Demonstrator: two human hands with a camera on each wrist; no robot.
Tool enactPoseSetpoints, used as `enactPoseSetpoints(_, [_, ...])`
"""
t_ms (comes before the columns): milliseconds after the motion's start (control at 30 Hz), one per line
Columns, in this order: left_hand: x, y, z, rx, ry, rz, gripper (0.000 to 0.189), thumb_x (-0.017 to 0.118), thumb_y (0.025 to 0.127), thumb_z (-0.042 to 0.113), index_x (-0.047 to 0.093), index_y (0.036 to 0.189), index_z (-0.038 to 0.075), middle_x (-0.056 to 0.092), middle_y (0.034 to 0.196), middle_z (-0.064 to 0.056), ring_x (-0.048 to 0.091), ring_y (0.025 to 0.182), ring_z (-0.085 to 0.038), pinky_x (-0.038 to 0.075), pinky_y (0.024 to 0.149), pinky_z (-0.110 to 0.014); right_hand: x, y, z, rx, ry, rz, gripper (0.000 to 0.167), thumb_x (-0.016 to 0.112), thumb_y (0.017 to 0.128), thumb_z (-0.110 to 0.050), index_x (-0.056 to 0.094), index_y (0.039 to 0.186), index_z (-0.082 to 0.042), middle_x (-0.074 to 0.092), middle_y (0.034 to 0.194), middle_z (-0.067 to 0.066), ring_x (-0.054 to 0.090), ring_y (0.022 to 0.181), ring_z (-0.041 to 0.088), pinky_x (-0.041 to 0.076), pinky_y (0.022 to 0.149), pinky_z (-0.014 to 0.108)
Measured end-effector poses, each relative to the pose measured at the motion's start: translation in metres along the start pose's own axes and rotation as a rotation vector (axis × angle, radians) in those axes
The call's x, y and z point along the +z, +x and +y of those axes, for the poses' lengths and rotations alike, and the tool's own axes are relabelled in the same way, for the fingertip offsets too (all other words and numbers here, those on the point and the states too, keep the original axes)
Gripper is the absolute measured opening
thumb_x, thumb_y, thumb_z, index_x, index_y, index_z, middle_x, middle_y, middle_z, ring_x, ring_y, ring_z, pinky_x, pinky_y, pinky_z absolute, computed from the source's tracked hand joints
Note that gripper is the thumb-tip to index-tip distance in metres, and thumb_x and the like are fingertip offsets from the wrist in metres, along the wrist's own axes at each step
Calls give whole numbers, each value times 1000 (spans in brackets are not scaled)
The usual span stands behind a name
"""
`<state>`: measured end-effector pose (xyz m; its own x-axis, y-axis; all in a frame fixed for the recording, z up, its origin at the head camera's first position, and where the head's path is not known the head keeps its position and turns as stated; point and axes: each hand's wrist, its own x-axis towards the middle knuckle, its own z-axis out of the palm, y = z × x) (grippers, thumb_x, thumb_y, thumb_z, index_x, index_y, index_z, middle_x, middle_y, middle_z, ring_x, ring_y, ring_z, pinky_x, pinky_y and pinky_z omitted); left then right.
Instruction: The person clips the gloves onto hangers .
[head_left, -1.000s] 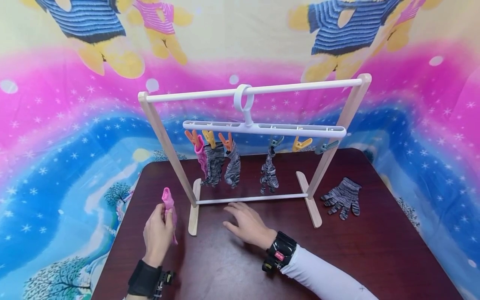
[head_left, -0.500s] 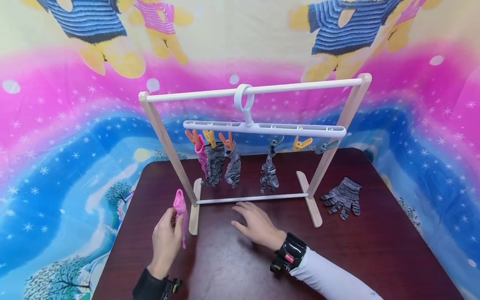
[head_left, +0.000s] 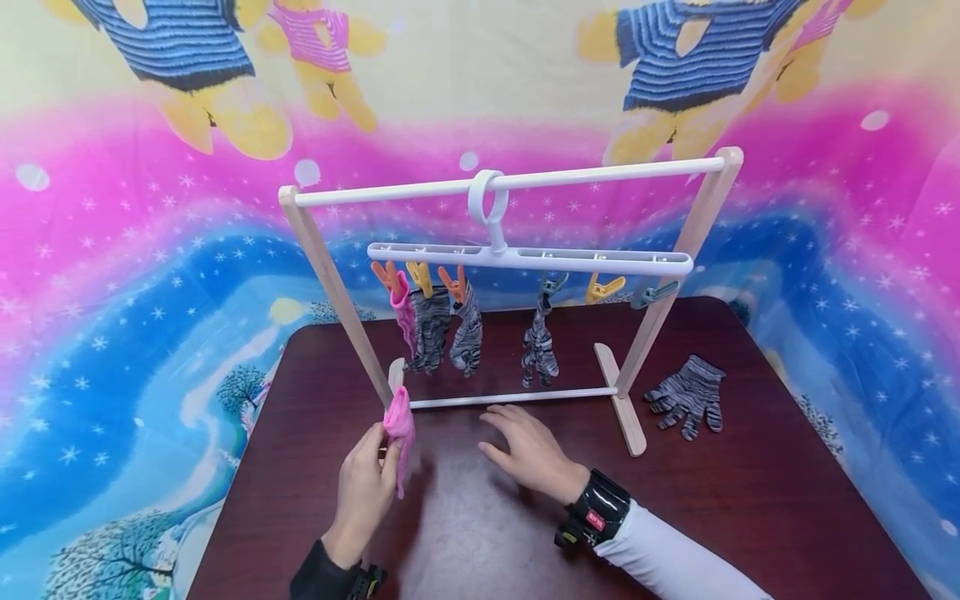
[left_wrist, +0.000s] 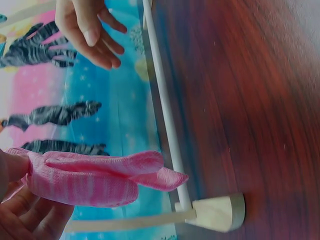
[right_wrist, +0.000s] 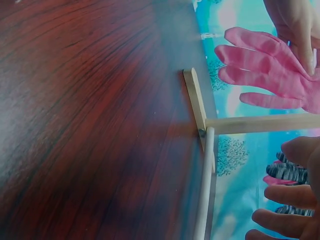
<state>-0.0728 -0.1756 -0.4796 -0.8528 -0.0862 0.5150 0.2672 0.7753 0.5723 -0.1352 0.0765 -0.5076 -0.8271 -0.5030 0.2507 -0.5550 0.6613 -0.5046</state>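
A pink knit glove [head_left: 401, 425] hangs fingers-down from my left hand [head_left: 365, 483], which pinches it near the cuff between thumb and fingers. In the right wrist view the same pink glove [right_wrist: 265, 70] shows its fingers spread. My right hand [head_left: 536, 454] holds nothing; its fingers are relaxed, in front of the rack's lower bar. Behind both hands, a white hanger [head_left: 525, 257] hangs by its ring from the rack's top bar. Clipped to it are a pink glove [head_left: 403, 312] and several grey striped gloves [head_left: 431, 329].
A yellow clothespin [head_left: 602, 288] and a teal clothespin [head_left: 652, 292] hang without gloves at the hanger's right end. One grey glove [head_left: 688, 396] lies on the dark red table [head_left: 712, 517], right of the wooden rack [head_left: 333, 292]. Printed cloth surrounds the table.
My left hand has carried the pink glove to the right, to in front of the rack's left foot. My right hand has shifted slightly right.
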Motion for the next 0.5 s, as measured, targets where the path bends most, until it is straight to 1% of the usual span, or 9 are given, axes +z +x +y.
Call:
enactPoseSetpoints(200, [13,-4,8,45,-36,-25,15,74,86,-3,65,96,3,70,85,-8,72,74,-18,59,66,-32,-3,-6,6,14,-28,4,45,70,93,-31,66,130,-6,65,136,16,59,129,38,47,108,50])
enactPoseSetpoints(367, [21,-4,14,57,-75,-51,15,74,87,-2,65,96,5,69,85,-6,71,76,-17,59,66,-29,-7,-9,11,31,-32,0,45,71,93,-31,67,130,-6,65,136,16,59,129,35,48,106,50])
enactPoseSetpoints(500, [27,-4,19,57,-97,-75,14,74,88,-1,64,95,6,69,85,-5,71,76,-17,59,66,-28,-10,-12,14,63,-43,-8,45,70,94,-34,67,131,-9,64,137,13,58,131,33,48,107,50])
